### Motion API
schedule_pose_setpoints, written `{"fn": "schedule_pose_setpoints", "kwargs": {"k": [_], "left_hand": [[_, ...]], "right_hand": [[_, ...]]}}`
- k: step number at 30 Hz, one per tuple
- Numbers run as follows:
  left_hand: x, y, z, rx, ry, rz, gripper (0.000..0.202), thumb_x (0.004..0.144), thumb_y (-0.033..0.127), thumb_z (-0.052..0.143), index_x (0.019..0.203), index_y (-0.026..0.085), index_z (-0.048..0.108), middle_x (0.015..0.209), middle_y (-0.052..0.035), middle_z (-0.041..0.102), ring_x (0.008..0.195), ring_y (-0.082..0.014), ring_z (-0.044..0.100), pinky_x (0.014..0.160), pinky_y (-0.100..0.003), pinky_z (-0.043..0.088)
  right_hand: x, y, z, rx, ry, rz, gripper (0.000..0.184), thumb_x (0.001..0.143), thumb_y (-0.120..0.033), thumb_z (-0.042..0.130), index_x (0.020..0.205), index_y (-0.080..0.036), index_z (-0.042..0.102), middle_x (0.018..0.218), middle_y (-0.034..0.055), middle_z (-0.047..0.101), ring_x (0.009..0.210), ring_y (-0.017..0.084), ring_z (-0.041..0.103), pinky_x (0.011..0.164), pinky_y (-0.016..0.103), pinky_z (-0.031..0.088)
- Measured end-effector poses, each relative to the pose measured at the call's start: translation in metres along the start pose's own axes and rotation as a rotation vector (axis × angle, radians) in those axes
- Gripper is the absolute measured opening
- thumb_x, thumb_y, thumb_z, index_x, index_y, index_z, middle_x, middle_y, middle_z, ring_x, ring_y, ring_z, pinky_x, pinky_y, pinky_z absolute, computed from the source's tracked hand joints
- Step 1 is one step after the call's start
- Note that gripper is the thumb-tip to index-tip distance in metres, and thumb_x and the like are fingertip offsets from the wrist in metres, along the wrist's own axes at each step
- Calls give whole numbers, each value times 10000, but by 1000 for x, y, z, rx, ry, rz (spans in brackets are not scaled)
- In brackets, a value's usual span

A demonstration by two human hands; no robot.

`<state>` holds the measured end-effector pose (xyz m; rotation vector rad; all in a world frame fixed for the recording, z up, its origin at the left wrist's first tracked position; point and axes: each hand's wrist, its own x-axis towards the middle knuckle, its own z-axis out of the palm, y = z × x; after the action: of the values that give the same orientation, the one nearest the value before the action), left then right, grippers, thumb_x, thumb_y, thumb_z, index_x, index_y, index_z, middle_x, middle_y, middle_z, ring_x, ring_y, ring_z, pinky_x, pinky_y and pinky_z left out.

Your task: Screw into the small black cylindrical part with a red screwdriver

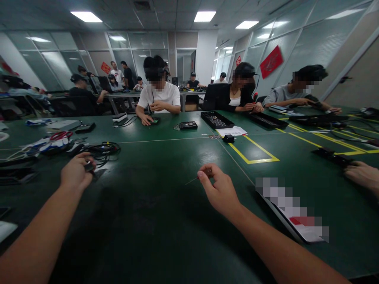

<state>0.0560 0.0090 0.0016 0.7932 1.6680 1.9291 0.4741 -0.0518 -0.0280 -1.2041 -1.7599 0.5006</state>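
My left hand (pixel 76 171) is closed on a small black object (pixel 89 166), whose kind I cannot make out. It is held above the table on the left, near a heap of black cables (pixel 102 152). In front of me to the right, my right hand (pixel 219 191) pinches a small brown piece (pixel 209 172) between thumb and fingers. A thin, straight, wire-like shaft (pixel 192 181) points left from that pinch. The fingers partly cover both held things.
The green table (pixel 148 236) carries red and blue-white cables (pixel 57 142) at left. A long white-topped item (pixel 291 213) lies right of my right arm. Across the table are a black tray (pixel 217 119), a black box (pixel 188 125) and seated people. Another person's hand (pixel 363 173) reaches in at right.
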Motion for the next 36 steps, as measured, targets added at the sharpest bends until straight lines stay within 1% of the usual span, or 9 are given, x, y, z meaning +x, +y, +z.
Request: {"fn": "schedule_pose_setpoints", "kwargs": {"k": [4, 7, 9, 15, 18, 22, 27, 30, 36], "left_hand": [[-40, -11, 45, -112, -277, -165, 345, 571, -17, 464, 857, 144, 573, 658, 2, 506, 597, -129, 507, 545, -199, 453], [-76, -17, 77, -160, -432, -228, 318, 567, 20, 473, 833, 125, 612, 688, -29, 541, 629, -136, 533, 564, -210, 461], [-102, -21, 97, -243, -586, -297, 262, 581, 49, 500, 803, 125, 616, 695, -41, 541, 642, -142, 527, 579, -224, 461], [-166, -34, 138, -319, -811, -329, 226, 627, 108, 524, 809, 132, 656, 749, -52, 556, 702, -161, 525, 666, -278, 453], [-184, -39, 144, -330, -912, -259, 209, 723, 194, 572, 909, 148, 652, 794, -41, 558, 745, -164, 526, 739, -301, 447], [-190, -44, 139, -239, -1020, -124, 441, 657, 153, 707, 1080, 194, 587, 905, -11, 560, 847, -164, 549, 821, -304, 434], [-190, -50, 128, 22, -1040, 50, 162, 786, 210, 666, 902, 192, 554, 878, -18, 569, 861, -188, 548, 866, -345, 431], [-191, -53, 125, 34, -1086, 63, 153, 821, 256, 670, 909, 189, 564, 870, -21, 585, 854, -198, 570, 865, -356, 439], [-195, -55, 124, 119, -1151, 86, 195, 812, 296, 688, 945, 184, 599, 853, -15, 578, 831, -200, 556, 809, -335, 439]], "right_hand": [[0, 3, 2, 60, 68, 49, 209, 971, -355, 571, 1128, -217, 583, 857, 34, 709, 762, 200, 685, 642, 302, 481], [0, 4, 3, 130, 97, 57, 195, 956, -377, 599, 1074, -221, 593, 843, 28, 687, 752, 194, 664, 650, 303, 488], [0, 3, 3, 192, 95, 52, 181, 946, -392, 618, 1004, -222, 605, 822, 22, 668, 742, 185, 643, 664, 302, 493], [1, -1, 2, 247, 80, 29, 208, 939, -413, 634, 889, -211, 636, 728, -4, 626, 664, 159, 584, 640, 286, 468], [0, -3, 2, 234, 86, 13, 202, 947, -403, 630, 889, -211, 638, 711, -13, 617, 648, 153, 575, 627, 280, 453], [-2, -3, 1, 237, 78, 2, 210, 962, -411, 614, 900, -210, 633, 726, -11, 621, 669, 155, 588, 640, 281, 456], [-4, -3, 1, 208, 80, 31, 246, 973, -428, 594, 854, -214, 616, 669, -25, 579, 606, 145, 545, 580, 275, 421], [-3, -2, 1, 265, 100, 56, 248, 990, -437, 565, 884, -220, 619, 676, -25, 584, 597, 145, 544, 565, 274, 424], [1, 2, 2, 448, 261, 66, 193, 1022, -405, 497, 1042, -240, 595, 789, -1, 655, 711, 167, 646, 685, 308, 525]]}}
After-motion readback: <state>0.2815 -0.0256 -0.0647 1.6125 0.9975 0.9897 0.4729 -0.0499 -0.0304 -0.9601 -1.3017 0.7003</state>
